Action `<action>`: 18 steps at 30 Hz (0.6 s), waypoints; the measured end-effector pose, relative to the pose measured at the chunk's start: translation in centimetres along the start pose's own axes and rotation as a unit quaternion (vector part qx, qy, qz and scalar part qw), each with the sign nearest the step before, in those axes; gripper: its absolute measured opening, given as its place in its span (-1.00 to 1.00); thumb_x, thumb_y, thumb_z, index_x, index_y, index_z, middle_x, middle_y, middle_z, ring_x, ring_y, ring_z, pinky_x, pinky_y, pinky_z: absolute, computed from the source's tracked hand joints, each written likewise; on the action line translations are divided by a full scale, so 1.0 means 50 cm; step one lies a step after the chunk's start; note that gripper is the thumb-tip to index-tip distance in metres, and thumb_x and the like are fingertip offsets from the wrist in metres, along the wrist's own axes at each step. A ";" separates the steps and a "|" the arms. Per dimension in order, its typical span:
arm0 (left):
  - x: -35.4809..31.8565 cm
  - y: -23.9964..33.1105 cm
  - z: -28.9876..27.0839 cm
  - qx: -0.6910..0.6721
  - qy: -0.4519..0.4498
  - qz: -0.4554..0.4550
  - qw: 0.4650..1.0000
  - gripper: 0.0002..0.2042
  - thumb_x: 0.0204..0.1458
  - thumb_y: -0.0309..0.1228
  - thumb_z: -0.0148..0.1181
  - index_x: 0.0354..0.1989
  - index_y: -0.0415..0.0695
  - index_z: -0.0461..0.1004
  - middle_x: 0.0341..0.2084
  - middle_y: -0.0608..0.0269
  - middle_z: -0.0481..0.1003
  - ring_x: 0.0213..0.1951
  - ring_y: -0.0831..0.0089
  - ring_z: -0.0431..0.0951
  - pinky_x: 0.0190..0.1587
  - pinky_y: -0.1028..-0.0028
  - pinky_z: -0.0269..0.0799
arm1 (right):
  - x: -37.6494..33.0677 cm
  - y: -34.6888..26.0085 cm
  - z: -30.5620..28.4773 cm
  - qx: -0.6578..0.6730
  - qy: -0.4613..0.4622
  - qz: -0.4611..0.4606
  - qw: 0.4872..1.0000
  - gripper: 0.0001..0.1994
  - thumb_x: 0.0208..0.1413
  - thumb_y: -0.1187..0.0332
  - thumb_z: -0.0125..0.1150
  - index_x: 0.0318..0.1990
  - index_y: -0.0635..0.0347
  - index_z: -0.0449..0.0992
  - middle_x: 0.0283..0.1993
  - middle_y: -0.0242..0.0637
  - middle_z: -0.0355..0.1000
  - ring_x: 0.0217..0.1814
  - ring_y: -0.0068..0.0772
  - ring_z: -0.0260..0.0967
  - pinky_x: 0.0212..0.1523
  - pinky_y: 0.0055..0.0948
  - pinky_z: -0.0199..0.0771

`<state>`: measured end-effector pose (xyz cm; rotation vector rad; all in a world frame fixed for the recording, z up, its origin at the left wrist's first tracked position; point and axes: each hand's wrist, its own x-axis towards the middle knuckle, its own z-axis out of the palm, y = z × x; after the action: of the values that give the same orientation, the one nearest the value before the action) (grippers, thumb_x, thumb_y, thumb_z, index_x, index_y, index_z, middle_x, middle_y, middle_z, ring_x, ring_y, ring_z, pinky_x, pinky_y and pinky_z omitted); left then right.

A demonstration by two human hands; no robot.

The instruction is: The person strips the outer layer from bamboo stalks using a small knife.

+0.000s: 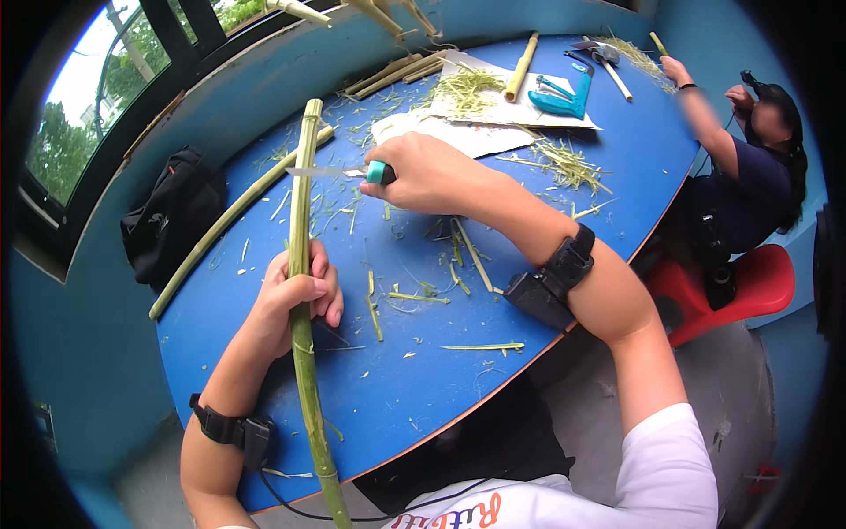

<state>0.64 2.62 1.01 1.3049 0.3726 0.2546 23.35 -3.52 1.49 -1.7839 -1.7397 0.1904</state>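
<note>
My left hand (pixel 300 295) is wrapped round a long green bamboo stalk (pixel 301 220), which runs from the far part of the table back toward my body. The upper length of the stalk looks paler and scraped; its lower length is greener. In my right hand (pixel 432 172) is a utility knife (pixel 379 172) with a teal and black handle. Its blade (pixel 330 171) points left and lies across the stalk, above my left hand. Thin green shavings (pixel 419 298) are scattered on the blue table (pixel 423 370) around both hands.
A second stalk (pixel 238 207) lies at the left beside a black bag (pixel 176 212). White paper (pixel 458 132) with shavings, a short bamboo piece (pixel 523 68) and a teal tool (pixel 564 93) lie at the back. Another person (pixel 749 167) sits at the right by a red chair (pixel 749 286).
</note>
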 end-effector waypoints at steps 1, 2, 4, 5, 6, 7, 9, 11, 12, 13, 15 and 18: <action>-0.002 0.000 0.004 -0.003 0.002 0.003 1.000 -0.84 -0.18 -0.49 0.05 -0.47 -0.13 0.18 -0.71 0.29 0.27 -0.64 0.45 0.40 -0.53 0.55 0.27 | -0.001 -0.006 0.006 -0.002 -0.025 -0.027 0.999 -0.74 -0.01 0.21 0.19 -0.42 0.28 0.50 -0.46 0.00 0.44 -0.34 0.04 0.40 -0.27 -0.15 0.36; -0.003 0.001 0.006 -0.005 0.003 0.006 1.000 -0.84 -0.18 -0.48 0.06 -0.47 -0.12 0.18 -0.71 0.29 0.27 -0.64 0.46 0.40 -0.53 0.56 0.26 | -0.003 -0.014 0.010 -0.004 -0.050 -0.054 0.997 -0.70 0.02 0.19 0.18 -0.45 0.30 0.46 -0.49 0.01 0.41 -0.39 0.06 0.37 -0.34 -0.15 0.33; 0.000 -0.003 0.005 0.001 0.006 0.009 1.000 -0.83 -0.17 -0.46 0.07 -0.45 -0.13 0.18 -0.70 0.29 0.26 -0.64 0.46 0.40 -0.53 0.56 0.26 | -0.012 -0.027 0.001 0.005 -0.085 -0.055 0.995 -0.71 0.03 0.20 0.17 -0.46 0.32 0.45 -0.51 0.01 0.39 -0.40 0.07 0.36 -0.34 -0.14 0.33; 0.003 -0.006 0.005 0.001 0.000 0.010 1.000 -0.83 -0.16 -0.47 0.07 -0.45 -0.13 0.18 -0.69 0.29 0.26 -0.64 0.46 0.40 -0.52 0.55 0.27 | -0.017 -0.031 -0.002 -0.004 -0.105 -0.064 0.992 -0.71 0.03 0.21 0.17 -0.46 0.32 0.44 -0.51 0.01 0.39 -0.39 0.07 0.36 -0.34 -0.14 0.32; 0.003 -0.007 0.006 0.000 -0.006 0.011 1.000 -0.82 -0.16 -0.47 0.07 -0.44 -0.14 0.18 -0.69 0.29 0.26 -0.63 0.45 0.40 -0.52 0.54 0.27 | -0.021 -0.032 -0.003 -0.012 -0.123 -0.074 0.990 -0.71 0.02 0.22 0.18 -0.47 0.33 0.44 -0.51 0.01 0.39 -0.39 0.07 0.36 -0.34 -0.14 0.32; 0.003 -0.008 0.010 -0.004 -0.001 0.011 1.000 -0.83 -0.14 -0.47 0.06 -0.42 -0.16 0.19 -0.68 0.28 0.26 -0.63 0.44 0.41 -0.51 0.52 0.29 | -0.024 -0.028 0.002 -0.012 -0.131 -0.082 0.988 -0.71 0.02 0.22 0.18 -0.47 0.33 0.43 -0.51 0.01 0.39 -0.38 0.07 0.36 -0.33 -0.13 0.33; 0.003 -0.012 0.010 -0.002 -0.004 0.005 1.000 -0.84 -0.14 -0.47 0.05 -0.41 -0.17 0.20 -0.68 0.27 0.27 -0.62 0.43 0.42 -0.50 0.52 0.31 | -0.029 -0.029 0.003 -0.009 -0.143 -0.090 0.986 -0.72 0.01 0.23 0.18 -0.46 0.33 0.43 -0.49 0.02 0.39 -0.37 0.07 0.36 -0.32 -0.13 0.33; 0.004 -0.012 0.010 0.017 -0.030 0.003 0.999 -0.83 -0.13 -0.47 0.04 -0.39 -0.20 0.20 -0.66 0.24 0.31 -0.61 0.42 0.44 -0.48 0.51 0.35 | -0.033 -0.027 -0.001 -0.011 -0.154 -0.095 0.983 -0.72 0.01 0.23 0.18 -0.45 0.33 0.44 -0.48 0.02 0.40 -0.35 0.08 0.37 -0.31 -0.13 0.34; 0.003 -0.011 0.016 0.014 -0.028 0.001 0.999 -0.83 -0.13 -0.47 0.04 -0.39 -0.20 0.20 -0.66 0.24 0.31 -0.61 0.42 0.44 -0.48 0.51 0.35 | -0.033 -0.023 -0.003 -0.034 -0.143 -0.096 0.984 -0.75 0.00 0.26 0.18 -0.43 0.34 0.44 -0.47 0.02 0.41 -0.34 0.07 0.38 -0.30 -0.13 0.34; 0.003 -0.008 0.026 0.034 -0.021 0.005 0.999 -0.82 -0.15 -0.44 0.04 -0.42 -0.18 0.19 -0.70 0.24 0.28 -0.63 0.42 0.42 -0.50 0.52 0.33 | -0.031 -0.022 -0.004 -0.057 -0.131 -0.099 0.985 -0.77 -0.01 0.29 0.17 -0.42 0.34 0.44 -0.46 0.02 0.41 -0.32 0.07 0.38 -0.28 -0.13 0.35; 0.002 -0.005 0.030 0.053 -0.012 0.006 0.999 -0.82 -0.18 -0.41 0.04 -0.45 -0.16 0.18 -0.74 0.25 0.25 -0.65 0.42 0.39 -0.52 0.54 0.31 | -0.030 -0.031 -0.012 -0.080 -0.129 -0.089 0.984 -0.80 -0.04 0.34 0.16 -0.40 0.33 0.45 -0.45 0.03 0.42 -0.31 0.07 0.39 -0.27 -0.13 0.36; 0.000 -0.003 0.020 0.060 -0.020 0.002 0.998 -0.82 -0.17 -0.39 0.05 -0.47 -0.15 0.18 -0.76 0.25 0.24 -0.66 0.43 0.39 -0.52 0.55 0.33 | -0.028 -0.028 -0.006 -0.112 -0.083 -0.090 0.986 -0.84 -0.10 0.41 0.14 -0.36 0.30 0.48 -0.44 0.03 0.43 -0.29 0.06 0.40 -0.25 -0.14 0.37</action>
<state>1.03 1.71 1.09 1.4267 0.3560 0.2115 22.17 -5.04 1.99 -1.7955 -2.1016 0.0706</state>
